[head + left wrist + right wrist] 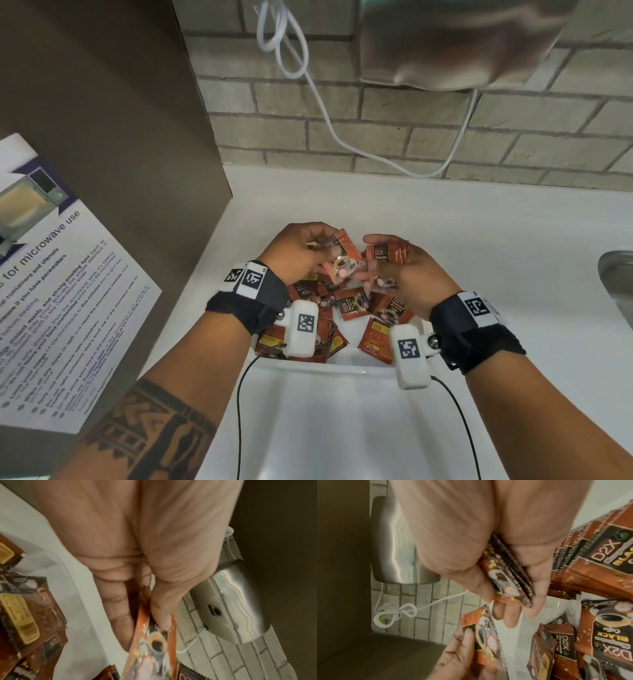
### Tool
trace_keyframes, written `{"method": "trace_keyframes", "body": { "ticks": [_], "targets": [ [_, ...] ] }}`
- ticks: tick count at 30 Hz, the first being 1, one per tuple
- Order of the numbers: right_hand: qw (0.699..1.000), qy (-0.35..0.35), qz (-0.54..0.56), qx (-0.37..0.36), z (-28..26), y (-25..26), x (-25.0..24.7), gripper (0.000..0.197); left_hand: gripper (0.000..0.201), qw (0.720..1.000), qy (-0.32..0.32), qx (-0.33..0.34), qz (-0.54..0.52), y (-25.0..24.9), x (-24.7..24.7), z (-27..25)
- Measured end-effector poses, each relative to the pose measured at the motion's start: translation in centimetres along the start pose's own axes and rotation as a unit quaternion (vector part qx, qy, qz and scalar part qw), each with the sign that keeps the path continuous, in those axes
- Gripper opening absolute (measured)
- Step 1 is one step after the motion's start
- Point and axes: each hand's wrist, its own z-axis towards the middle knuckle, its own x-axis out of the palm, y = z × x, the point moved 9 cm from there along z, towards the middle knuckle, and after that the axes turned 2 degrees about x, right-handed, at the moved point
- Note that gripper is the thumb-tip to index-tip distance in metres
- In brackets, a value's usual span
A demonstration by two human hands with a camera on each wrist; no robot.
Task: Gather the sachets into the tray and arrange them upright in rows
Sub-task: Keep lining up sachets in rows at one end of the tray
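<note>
A small stack of sachets [388, 256] is being gripped in the right hand [409, 274], probably so edges align. One sachet [342, 257] is being pinched by the left hand [294, 251], seemingly to join it. Loose sachets [352, 305] are lying heaped in the white tray [342, 411] below.

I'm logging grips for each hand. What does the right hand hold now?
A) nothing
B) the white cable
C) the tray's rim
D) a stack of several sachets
D: the right hand grips a stack of sachets, edges fanned between thumb and fingers.
</note>
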Motion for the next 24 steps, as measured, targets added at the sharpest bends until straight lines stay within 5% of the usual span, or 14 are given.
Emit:
{"method": "trace_keyframes", "body": {
  "ticks": [5, 10, 13, 16, 18, 21, 24],
  "targets": [
    [0.997, 0.034, -0.063, -0.018, -0.1, 0.5, 1.6, 0.054, 0.022, 0.999, 0.033, 0.02, 0.01, -1.4, 1.8, -0.3],
    [0.997, 0.069, -0.045, -0.01, -0.3, 0.2, 2.7, 0.036, 0.032, 0.999, -0.016, 0.04, -0.002, -1.9, 2.0, -0.2],
    [0.998, 0.064, 0.006, -0.004, -0.4, 0.4, 2.9, 0.03, 0.068, 0.996, -0.077, 0.007, 0.04, -0.7, 0.6, 0.2],
    [0.995, 0.078, 0.05, -0.024, -0.4, 1.1, 3.6, 0.039, 0.107, 0.99, 0.011, -0.08, -0.119, 0.8, 2.8, -0.2],
    [0.995, 0.079, 0.052, -0.033, -0.5, 1.6, 4.2, 0.035, 0.09, 0.955, 0.119, -0.105, -0.249, 0.4, 5.7, -1.1],
    [0.996, 0.076, -0.022, -0.05, -0.4, 1.9, 4.7, 0.036, 0.084, 0.923, 0.142, -0.112, -0.339, 0.2, 7.4, -1.7],
    [0.974, 0.01, -0.218, -0.061, -0.2, 2.0, 3.4, 0.074, 0.074, 0.919, 0.15, -0.094, -0.351, -0.1, 7.6, -1.9]
  ]
}}
